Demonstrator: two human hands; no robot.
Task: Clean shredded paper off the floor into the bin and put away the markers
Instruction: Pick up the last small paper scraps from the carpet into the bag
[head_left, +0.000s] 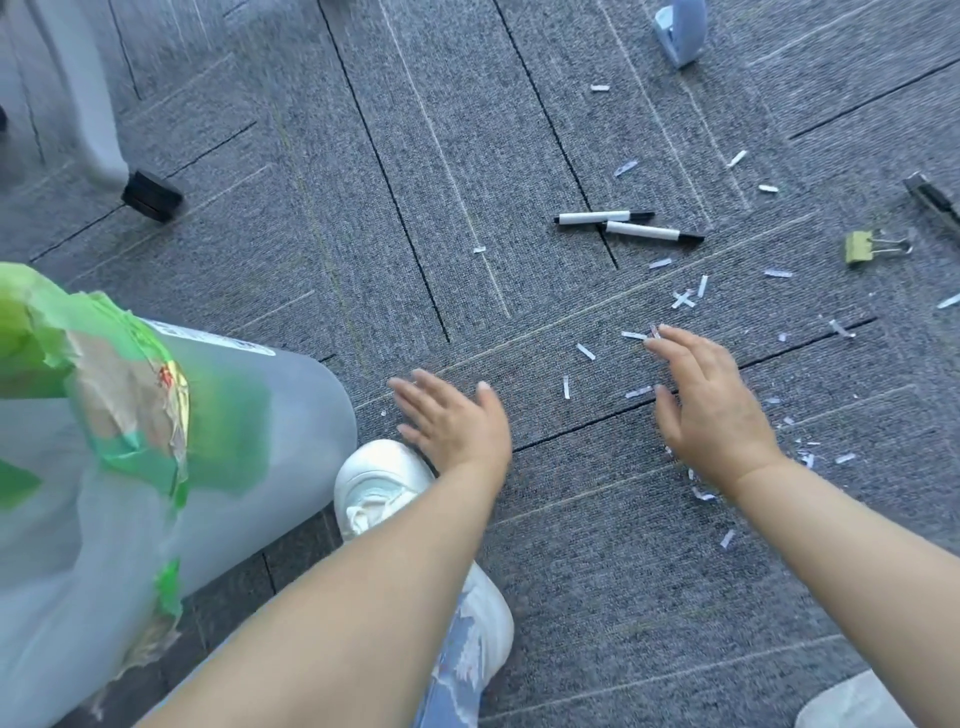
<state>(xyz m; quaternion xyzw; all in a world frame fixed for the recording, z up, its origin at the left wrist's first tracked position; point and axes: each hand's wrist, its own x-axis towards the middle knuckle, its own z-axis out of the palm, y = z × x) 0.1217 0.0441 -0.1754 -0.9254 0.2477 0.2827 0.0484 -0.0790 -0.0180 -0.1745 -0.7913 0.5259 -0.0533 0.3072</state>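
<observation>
Shredded paper strips (683, 300) lie scattered over the grey carpet at right, several around and under my right hand (711, 410). That hand hovers low with fingers straight, holding nothing. My left hand (457, 423) is open too, fingers spread, just above my white shoe. Two white markers with black caps (602, 217) (652, 232) lie on the carpet beyond my hands, touching end to end. A translucent grey bin (249, 441) with a green liner stands at left, close to my left arm.
A yellow binder clip (860, 247) and a dark tool (932, 197) lie at far right. A pale blue object (681, 31) stands at the top. A chair leg with a black foot (151, 196) is at upper left. My white shoe (384, 483) sits between bin and hands.
</observation>
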